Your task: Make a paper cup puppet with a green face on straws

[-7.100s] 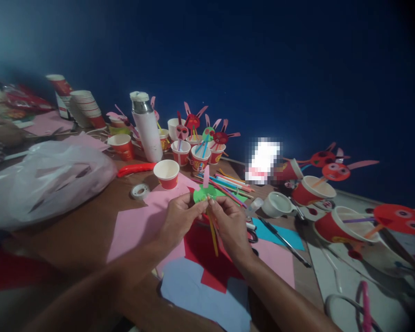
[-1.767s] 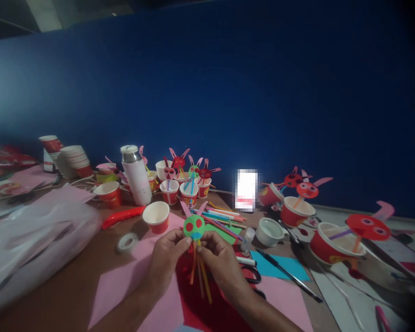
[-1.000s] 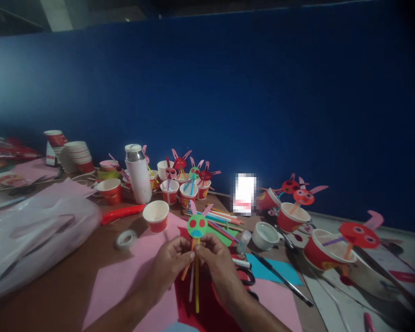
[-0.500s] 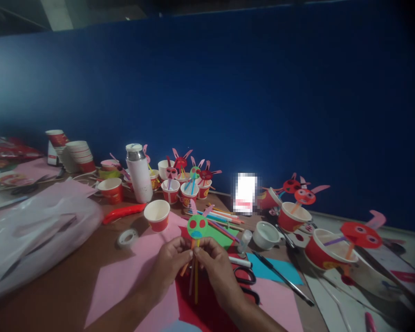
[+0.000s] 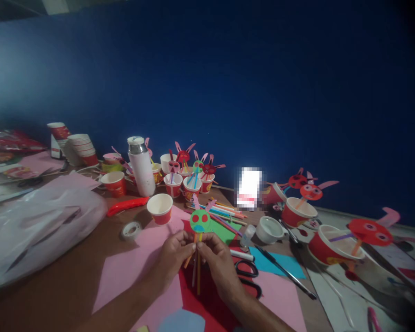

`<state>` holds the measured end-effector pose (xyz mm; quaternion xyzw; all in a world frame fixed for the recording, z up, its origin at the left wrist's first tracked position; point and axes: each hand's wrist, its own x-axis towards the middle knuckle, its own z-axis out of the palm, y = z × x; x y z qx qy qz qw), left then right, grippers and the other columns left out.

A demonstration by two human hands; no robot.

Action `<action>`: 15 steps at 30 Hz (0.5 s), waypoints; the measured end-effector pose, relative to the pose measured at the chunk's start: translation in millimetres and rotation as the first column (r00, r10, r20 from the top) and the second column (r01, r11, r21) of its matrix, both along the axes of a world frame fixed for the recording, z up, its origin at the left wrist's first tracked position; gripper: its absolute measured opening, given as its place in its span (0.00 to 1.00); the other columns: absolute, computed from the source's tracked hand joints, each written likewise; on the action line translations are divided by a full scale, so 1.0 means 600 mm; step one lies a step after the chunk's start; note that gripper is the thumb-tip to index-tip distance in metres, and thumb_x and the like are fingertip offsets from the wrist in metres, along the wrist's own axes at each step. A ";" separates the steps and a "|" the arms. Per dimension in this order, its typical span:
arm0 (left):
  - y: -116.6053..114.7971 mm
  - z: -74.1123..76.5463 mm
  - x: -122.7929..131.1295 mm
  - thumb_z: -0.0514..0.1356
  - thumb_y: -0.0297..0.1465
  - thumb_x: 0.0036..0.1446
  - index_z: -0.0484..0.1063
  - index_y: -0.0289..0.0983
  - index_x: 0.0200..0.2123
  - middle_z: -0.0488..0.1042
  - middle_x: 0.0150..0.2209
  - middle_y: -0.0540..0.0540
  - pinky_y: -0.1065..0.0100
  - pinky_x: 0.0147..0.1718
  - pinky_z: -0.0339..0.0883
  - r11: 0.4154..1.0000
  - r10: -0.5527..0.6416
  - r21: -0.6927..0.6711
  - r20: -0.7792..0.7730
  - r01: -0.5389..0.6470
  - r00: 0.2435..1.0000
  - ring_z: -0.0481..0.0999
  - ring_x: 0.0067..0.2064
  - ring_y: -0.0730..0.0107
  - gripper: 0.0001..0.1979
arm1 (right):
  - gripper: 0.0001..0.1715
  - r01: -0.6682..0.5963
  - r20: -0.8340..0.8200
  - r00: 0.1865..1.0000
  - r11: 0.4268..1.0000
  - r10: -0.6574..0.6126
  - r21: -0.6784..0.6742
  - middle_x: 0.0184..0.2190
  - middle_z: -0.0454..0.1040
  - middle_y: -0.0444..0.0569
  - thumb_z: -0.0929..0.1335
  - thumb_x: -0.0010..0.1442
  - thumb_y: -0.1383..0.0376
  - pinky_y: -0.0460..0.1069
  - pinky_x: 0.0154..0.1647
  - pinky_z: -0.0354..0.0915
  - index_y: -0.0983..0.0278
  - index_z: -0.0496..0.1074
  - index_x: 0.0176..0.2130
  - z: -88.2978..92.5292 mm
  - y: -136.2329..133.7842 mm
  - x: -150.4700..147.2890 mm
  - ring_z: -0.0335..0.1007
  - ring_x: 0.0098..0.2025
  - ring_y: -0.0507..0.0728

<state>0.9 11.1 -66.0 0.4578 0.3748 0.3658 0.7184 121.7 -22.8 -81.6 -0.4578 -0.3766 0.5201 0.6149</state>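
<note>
A green paper rabbit puppet [image 5: 200, 222] with pink ears, red eyes and a blue mouth stands upright between my hands. Orange, yellow and pale sticks hang below its head. My left hand [image 5: 177, 253] pinches the sticks from one side, thumb against fingers, and my right hand [image 5: 215, 258] pinches them from the other. Under the hands lie red paper [image 5: 207, 306] and pink paper [image 5: 141, 276]. Black-handled scissors [image 5: 248, 269] rest beside my right wrist, their blades hidden. Beyond my left hand an upright white-and-red paper cup [image 5: 160, 209] stands with nothing visible inside.
Several paper cups with rabbit puppets stand at the back and right, one large red puppet [image 5: 370, 231] nearest. A white thermos [image 5: 140, 168], a tape roll [image 5: 131, 230], a plastic bag [image 5: 51, 230], coloured sticks [image 5: 224, 210], a white cup [image 5: 269, 229] and a black pen [image 5: 287, 273] surround the work.
My view has tilted and shifted slightly, so things sit a little higher and further right. Both hands keep their pinch on the green puppet's sticks.
</note>
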 end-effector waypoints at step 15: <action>0.008 -0.010 -0.001 0.62 0.33 0.49 0.70 0.33 0.33 0.68 0.22 0.52 0.76 0.20 0.51 0.997 -0.014 0.069 -0.074 0.019 0.997 0.62 0.21 0.80 0.10 | 0.11 -0.041 -0.040 0.998 0.999 0.041 0.004 0.30 0.72 0.45 0.70 0.51 0.59 0.47 0.35 0.63 0.64 0.70 0.33 -0.008 0.001 0.001 0.67 0.32 0.53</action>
